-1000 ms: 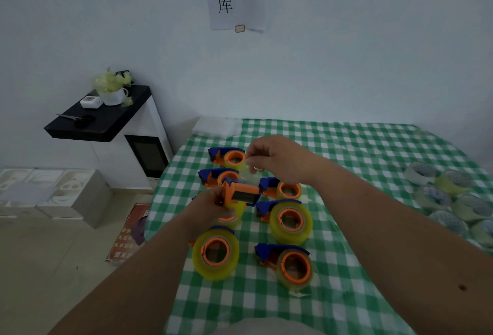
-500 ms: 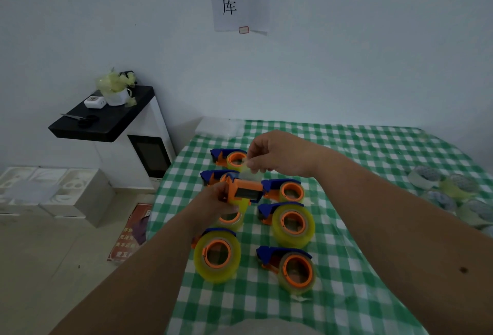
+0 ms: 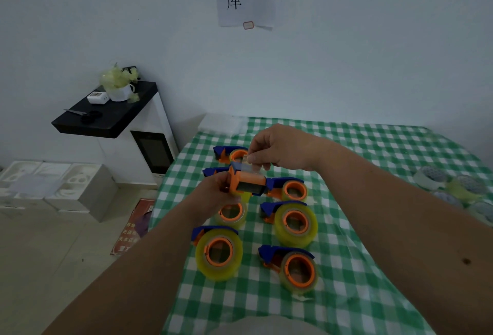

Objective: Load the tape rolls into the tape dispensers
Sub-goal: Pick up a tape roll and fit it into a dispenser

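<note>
Left hand (image 3: pixel 213 190) grip clasps dispenser (image 3: pixel 246 184); right hand (image 3: pixel 280 150) grip pinches tape end (image 3: pixel 244 166); loaded dispensers (image 3: pixel 294 221) crowd table (image 3: pixel 373 153) below.

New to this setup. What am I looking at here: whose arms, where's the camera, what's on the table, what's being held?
No robot here: a person's two bare arms, filmed by one wide-angle camera on their head, looking forward and down. The left hand grips an orange tape dispenser above the table. The right hand pinches a clear tape strip drawn up from it. On the green checked tablecloth lie more blue-and-orange dispensers, several already loaded with yellowish rolls, such as one near the front. Spare tape rolls sit at the far right edge.
</note>
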